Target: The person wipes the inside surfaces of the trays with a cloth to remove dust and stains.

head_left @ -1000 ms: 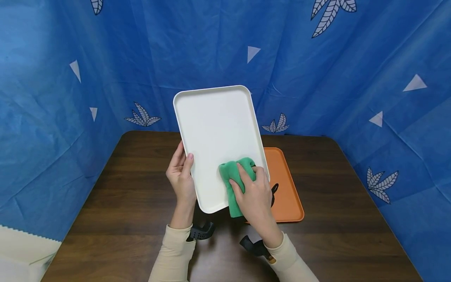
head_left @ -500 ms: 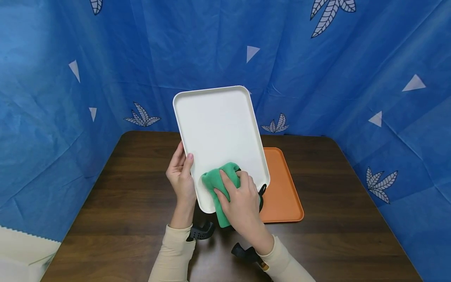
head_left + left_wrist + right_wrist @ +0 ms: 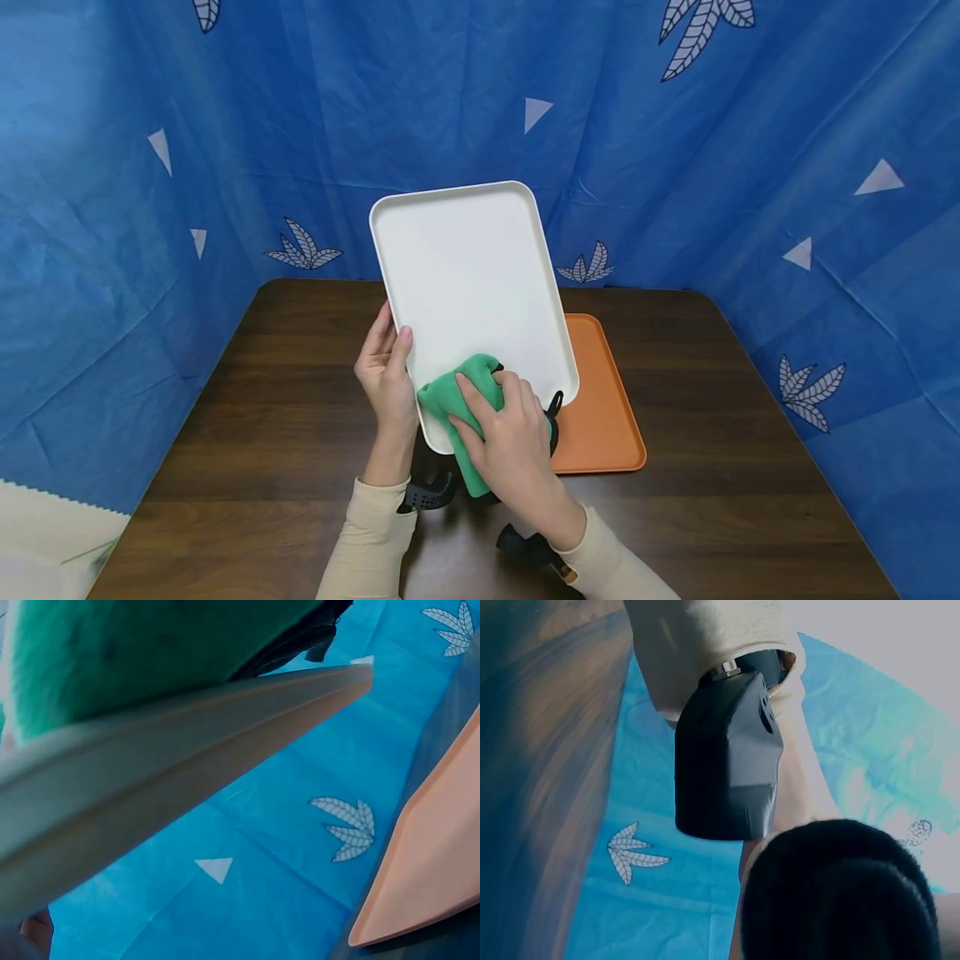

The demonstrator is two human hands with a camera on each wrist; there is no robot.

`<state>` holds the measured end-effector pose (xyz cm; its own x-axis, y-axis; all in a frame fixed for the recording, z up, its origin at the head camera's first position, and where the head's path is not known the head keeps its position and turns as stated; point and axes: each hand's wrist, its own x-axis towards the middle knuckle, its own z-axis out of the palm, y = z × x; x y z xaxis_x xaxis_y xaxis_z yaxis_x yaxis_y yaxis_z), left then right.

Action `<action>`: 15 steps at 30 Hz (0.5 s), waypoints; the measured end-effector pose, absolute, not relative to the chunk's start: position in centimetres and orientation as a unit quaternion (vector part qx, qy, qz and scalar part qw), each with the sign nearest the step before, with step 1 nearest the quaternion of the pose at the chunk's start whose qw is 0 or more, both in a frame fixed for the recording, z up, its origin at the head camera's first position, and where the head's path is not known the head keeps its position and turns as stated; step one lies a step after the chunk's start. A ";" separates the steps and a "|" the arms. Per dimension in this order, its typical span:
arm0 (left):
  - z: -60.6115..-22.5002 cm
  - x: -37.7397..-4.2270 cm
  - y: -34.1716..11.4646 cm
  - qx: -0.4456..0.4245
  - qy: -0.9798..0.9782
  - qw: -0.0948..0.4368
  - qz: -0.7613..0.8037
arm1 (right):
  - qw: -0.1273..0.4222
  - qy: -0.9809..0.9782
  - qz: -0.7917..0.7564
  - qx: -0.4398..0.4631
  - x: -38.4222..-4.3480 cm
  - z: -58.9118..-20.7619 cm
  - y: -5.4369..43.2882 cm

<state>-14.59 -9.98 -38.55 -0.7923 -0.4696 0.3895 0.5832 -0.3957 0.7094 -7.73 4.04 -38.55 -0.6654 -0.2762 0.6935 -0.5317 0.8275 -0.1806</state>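
Note:
In the head view, my left hand (image 3: pixel 386 375) grips a white tray (image 3: pixel 468 267) by its left edge, thumb on the front rim and fingers behind. The tray is tilted up above the table, its inner face toward me. My right hand (image 3: pixel 506 433) holds a bunched green cloth (image 3: pixel 468 400) with black edging and a black loop. It presses the cloth on the tray's lower left part, and one end hangs below the rim. From the left wrist, the cloth (image 3: pixel 150 652) shows over the tray's edge (image 3: pixel 165 757). A dark fold of cloth (image 3: pixel 840 892) fills the lower right wrist view.
An orange tray (image 3: pixel 603 408) lies on the dark wooden table (image 3: pixel 720 467), partly behind the white tray. Blue patterned sheeting (image 3: pixel 450 92) hangs at the back and both sides. Each wrist wears a black camera mount (image 3: pixel 431 492).
My right hand has slid the green cloth leftward and slightly down across the white tray, from its lower right to its lower left edge. My left hand and the tray stay nearly still.

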 end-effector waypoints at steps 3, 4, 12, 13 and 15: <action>-38.5 -14.6 -10.0 -0.064 -0.446 0.315 -0.835 | 0.337 -0.894 0.189 0.227 -7.7 -38.6 4.5; -38.5 -14.6 -10.0 -0.066 -0.446 0.316 -0.835 | 0.334 -0.895 0.189 0.227 -7.7 -38.7 4.6; -38.6 -14.7 -10.1 -0.071 -0.431 0.321 -0.840 | 0.330 -0.900 0.193 0.210 -8.2 -38.9 6.3; -38.6 -14.6 -10.1 -0.070 -0.431 0.321 -0.840 | 0.330 -0.901 0.194 0.206 -8.3 -38.9 6.6; -38.6 -14.6 -10.1 -0.068 -0.434 0.320 -0.839 | 0.330 -0.902 0.194 0.199 -8.4 -38.8 7.0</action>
